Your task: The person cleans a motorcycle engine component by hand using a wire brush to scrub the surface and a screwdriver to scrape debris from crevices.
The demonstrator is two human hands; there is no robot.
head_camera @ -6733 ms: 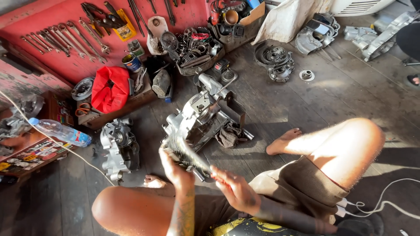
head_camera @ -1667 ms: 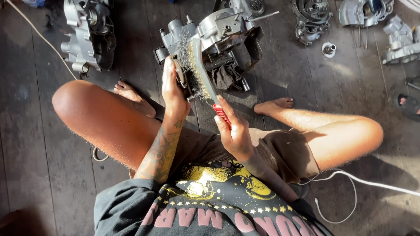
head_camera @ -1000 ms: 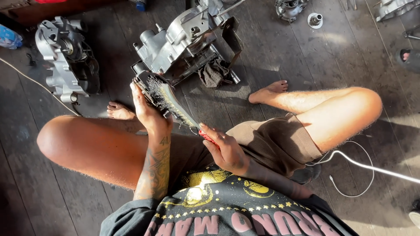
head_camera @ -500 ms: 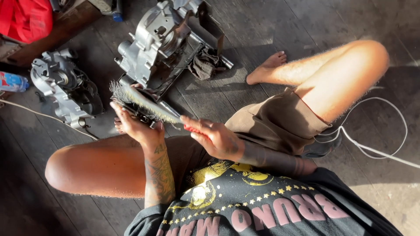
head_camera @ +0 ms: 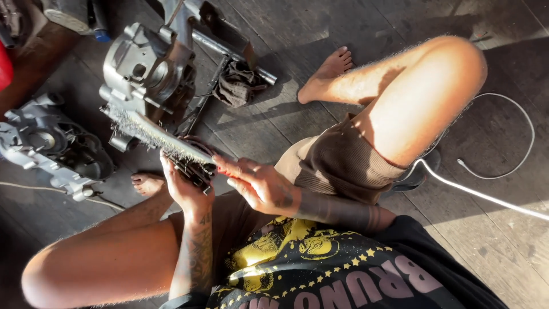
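I look down at my own two hands, seated on the dark wooden floor point(head_camera: 343, 34) with my knees spread. My right hand point(head_camera: 260, 186) is closed around the red handle of a wire brush point(head_camera: 151, 133); the bristle strip runs up and to the left from the fingers, and its far end lies against the lower edge of the grey engine casing point(head_camera: 146, 71) that stands in front of me. My left hand point(head_camera: 186, 186) is curled around a small dark metal part point(head_camera: 191, 167), which it holds just under the brush, touching the bristles. What kind of part it is I cannot tell, because the fingers and the brush cover most of it.

As I judge it, the brushing of this dark part is in the middle, not finished: the part is in the hand, the brush is on it, and the visible surface looks dark and grimy. The big casing has a rather clean, pale metal look on top. A second casing half point(head_camera: 48, 143) lies to the left, well apart, with dark dirt inside, so I think it waits for cleaning. A crumpled brown rag point(head_camera: 237, 86) lies near the frame rail point(head_camera: 229, 48), unused now.
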